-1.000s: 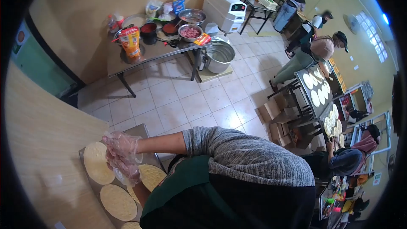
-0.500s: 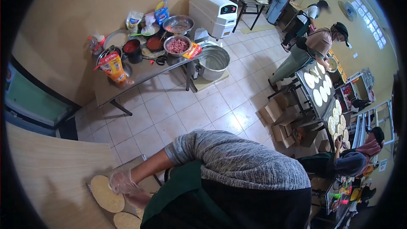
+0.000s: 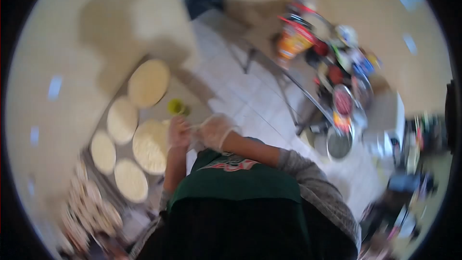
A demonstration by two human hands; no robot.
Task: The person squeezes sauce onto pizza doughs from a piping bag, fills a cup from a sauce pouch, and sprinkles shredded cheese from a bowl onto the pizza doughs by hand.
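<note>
My left hand [image 3: 179,134] and my right hand [image 3: 215,132] are close together in front of my green apron, both in thin clear plastic gloves. Blur softens the fingers, which look closed. A pale strip runs between the hands; I cannot make out what it is. Just left of my left hand lies a pale flat dough round [image 3: 150,147]. Other rounds rest on the same table [image 3: 180,89], one of them a more golden round [image 3: 149,83] at the far end. Above my hands stands a small yellow-green cup [image 3: 176,107].
More flat rounds [image 3: 91,202] are gathered at the lower left. Across the tiled floor [image 3: 231,82], a side table [image 3: 269,50] holds an orange packet [image 3: 292,43], a bowl of pink pieces [image 3: 342,101] and other containers. Beside it stand a white machine [image 3: 385,120] and a metal bucket [image 3: 340,143].
My view has swung left, bringing the table of rounds into full sight. My right hand has left the round it was at and is now beside my left hand near my apron.
</note>
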